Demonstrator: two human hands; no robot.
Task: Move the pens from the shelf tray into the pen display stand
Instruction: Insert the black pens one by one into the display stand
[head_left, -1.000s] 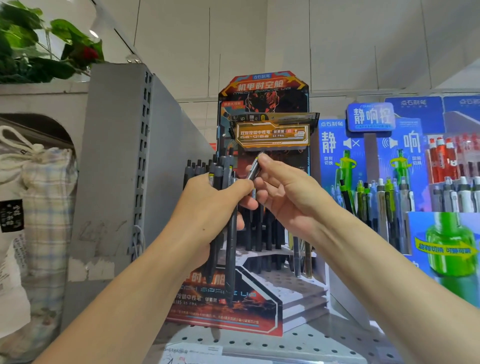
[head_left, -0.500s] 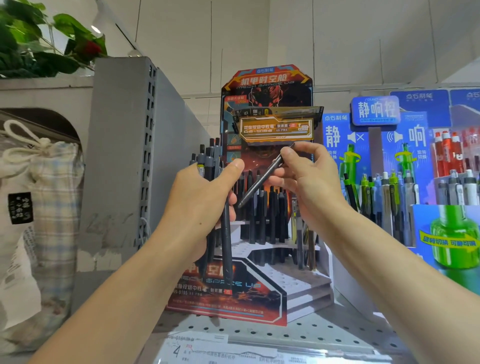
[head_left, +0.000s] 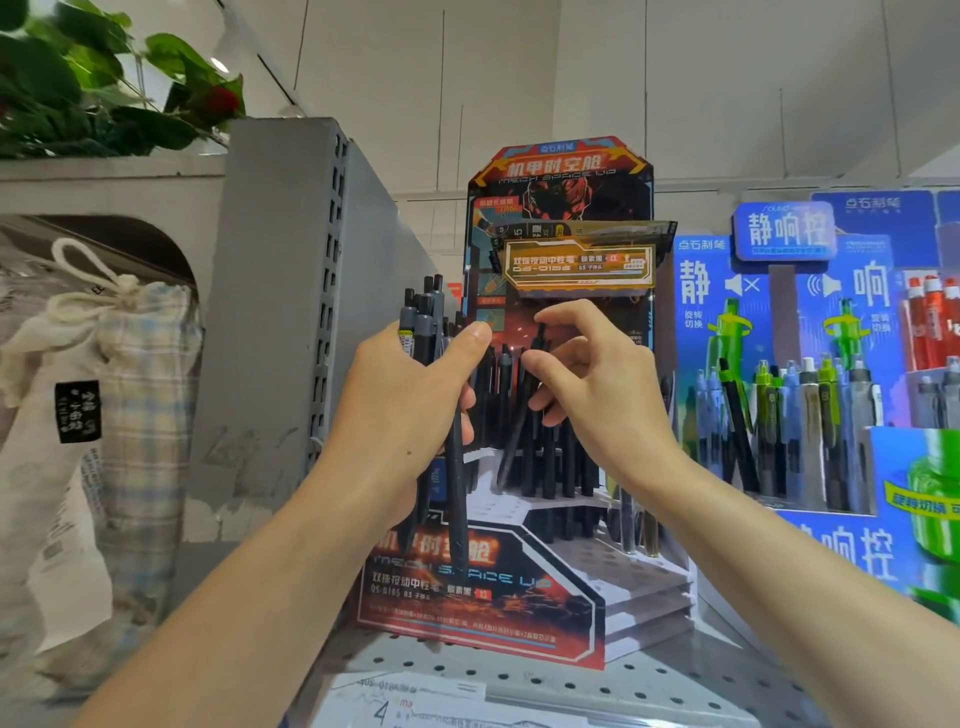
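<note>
- While the left hand (head_left: 400, 415) grips a bundle of dark pens (head_left: 423, 332), at least five tops showing, exact count unclear
- right hand (head_left: 597, 395) pinches one single pen (head_left: 522, 415), tilted, tip over the pen display stand (head_left: 561, 561)
- two blue displays (head_left: 779, 364) stand beside it

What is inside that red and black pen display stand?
The pen display stand holds upright black pens on its upper tier; lower holes look empty. The hands cover some pens, so no count.
</note>
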